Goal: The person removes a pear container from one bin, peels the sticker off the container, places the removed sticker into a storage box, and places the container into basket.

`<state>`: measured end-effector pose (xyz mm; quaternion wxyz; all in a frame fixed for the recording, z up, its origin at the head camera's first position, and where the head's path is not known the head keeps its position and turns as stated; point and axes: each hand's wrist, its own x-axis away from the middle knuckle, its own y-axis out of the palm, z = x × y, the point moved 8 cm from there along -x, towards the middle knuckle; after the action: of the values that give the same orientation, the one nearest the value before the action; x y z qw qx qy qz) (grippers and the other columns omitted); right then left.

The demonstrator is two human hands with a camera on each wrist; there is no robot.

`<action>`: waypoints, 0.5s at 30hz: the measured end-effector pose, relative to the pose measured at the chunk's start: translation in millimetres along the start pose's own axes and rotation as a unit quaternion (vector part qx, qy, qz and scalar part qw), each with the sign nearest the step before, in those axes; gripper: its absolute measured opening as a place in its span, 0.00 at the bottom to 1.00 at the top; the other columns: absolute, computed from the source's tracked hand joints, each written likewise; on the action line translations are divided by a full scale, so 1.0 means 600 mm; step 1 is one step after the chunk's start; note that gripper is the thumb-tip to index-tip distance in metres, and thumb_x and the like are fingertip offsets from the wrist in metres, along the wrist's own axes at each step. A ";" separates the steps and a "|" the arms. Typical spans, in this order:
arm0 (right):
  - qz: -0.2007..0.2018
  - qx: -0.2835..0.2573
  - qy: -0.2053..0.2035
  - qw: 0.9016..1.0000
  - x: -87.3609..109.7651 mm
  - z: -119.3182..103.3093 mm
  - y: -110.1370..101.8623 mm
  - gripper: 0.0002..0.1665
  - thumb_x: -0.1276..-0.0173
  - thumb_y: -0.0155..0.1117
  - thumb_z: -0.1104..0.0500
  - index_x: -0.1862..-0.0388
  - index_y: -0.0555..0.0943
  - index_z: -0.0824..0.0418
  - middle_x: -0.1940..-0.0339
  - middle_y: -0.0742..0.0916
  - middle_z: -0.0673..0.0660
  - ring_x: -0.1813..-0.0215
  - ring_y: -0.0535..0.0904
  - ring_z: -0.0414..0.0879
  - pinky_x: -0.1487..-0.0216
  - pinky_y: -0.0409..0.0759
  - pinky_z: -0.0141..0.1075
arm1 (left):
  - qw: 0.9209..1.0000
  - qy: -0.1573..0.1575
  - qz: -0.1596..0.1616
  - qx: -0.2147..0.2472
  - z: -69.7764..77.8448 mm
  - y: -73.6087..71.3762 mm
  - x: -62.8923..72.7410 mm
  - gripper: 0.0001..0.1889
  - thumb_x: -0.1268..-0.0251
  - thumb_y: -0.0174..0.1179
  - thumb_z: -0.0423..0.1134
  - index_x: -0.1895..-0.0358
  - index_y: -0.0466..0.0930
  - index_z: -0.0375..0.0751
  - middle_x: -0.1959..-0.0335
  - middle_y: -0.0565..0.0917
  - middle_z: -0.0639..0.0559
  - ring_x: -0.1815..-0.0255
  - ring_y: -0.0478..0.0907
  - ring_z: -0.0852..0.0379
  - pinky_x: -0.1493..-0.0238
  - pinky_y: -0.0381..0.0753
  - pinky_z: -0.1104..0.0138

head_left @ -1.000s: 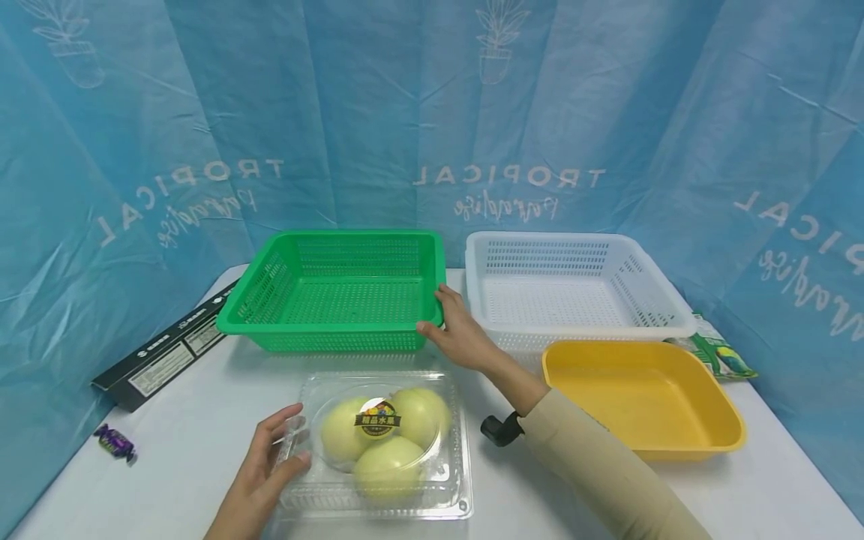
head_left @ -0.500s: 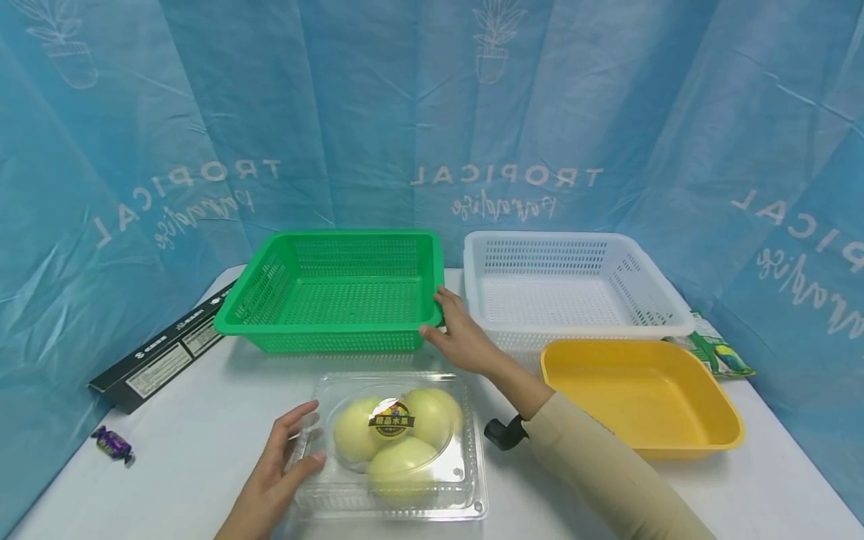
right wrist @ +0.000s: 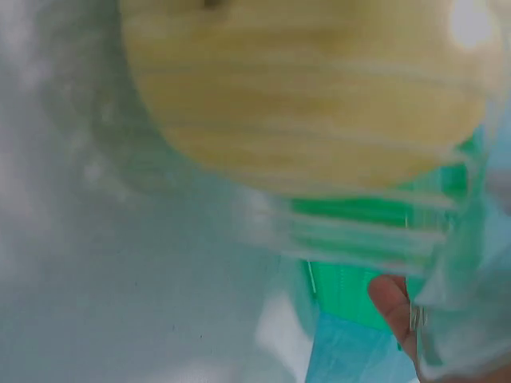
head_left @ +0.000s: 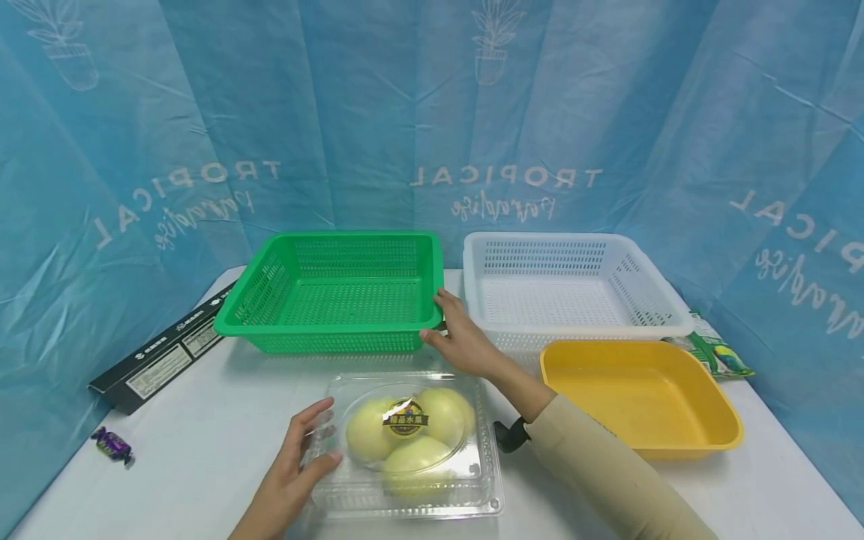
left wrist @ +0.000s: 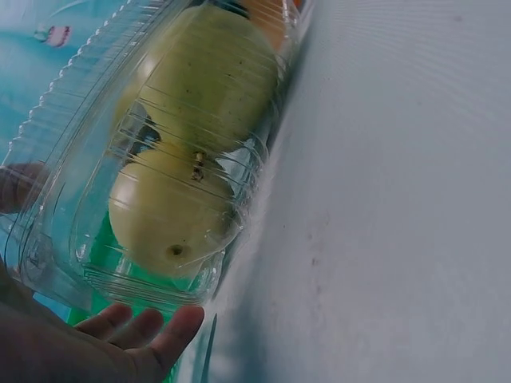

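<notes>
A clear plastic clamshell box with a gold-and-black label sits on the table, holding three pale yellow-green round fruits. Against its left side lies my left hand, fingers extended and thumb near the front left part. In the left wrist view the fingertips touch the end of the box. My right hand reaches past the box and holds the front right corner of the green basket, thumb at the front, fingers along the right side. In the right wrist view the box and a fruit hide much of it.
A white basket stands right of the green one. Before it is a yellow tub, with a green packet beyond. At left lie a long black box and a purple-wrapped candy. A blue curtain hangs behind.
The fruit box has slid to the right along the table, and my left hand has moved with it. My right hand stays at the green basket's corner, almost unmoved.
</notes>
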<state>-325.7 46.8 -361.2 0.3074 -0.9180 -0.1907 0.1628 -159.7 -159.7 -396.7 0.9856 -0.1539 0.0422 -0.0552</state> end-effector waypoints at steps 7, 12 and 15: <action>-0.001 -0.001 -0.006 1.000 0.002 0.000 0.001 0.42 0.28 0.54 0.54 0.25 0.47 0.68 0.22 0.48 0.61 0.43 0.75 0.52 0.44 0.78 0.42 | 1.000 -0.005 -0.004 0.005 -0.001 0.010 -0.003 0.32 0.33 0.54 0.37 0.29 0.51 0.51 0.29 0.54 0.41 0.31 0.54 0.37 0.41 0.63 0.36; -0.002 -0.011 -0.005 1.000 0.001 0.001 0.000 0.42 0.28 0.54 0.53 0.25 0.46 0.67 0.22 0.48 0.60 0.42 0.75 0.54 0.43 0.78 0.44 | 1.000 -0.004 -0.001 0.004 -0.003 0.011 -0.005 0.32 0.33 0.53 0.37 0.29 0.51 0.51 0.28 0.54 0.42 0.30 0.53 0.36 0.42 0.61 0.33; -0.002 -0.011 -0.004 1.000 0.004 0.001 0.000 0.42 0.28 0.54 0.53 0.25 0.47 0.67 0.22 0.48 0.60 0.41 0.74 0.54 0.43 0.78 0.43 | 1.000 -0.007 -0.003 0.006 -0.005 0.012 -0.007 0.32 0.33 0.53 0.37 0.29 0.51 0.52 0.28 0.53 0.41 0.30 0.52 0.36 0.42 0.61 0.32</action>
<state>-323.8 48.2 -361.8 0.2973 -0.9201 -0.1955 0.1635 -163.2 -153.3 -401.3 0.9866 -0.1489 0.0344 -0.0568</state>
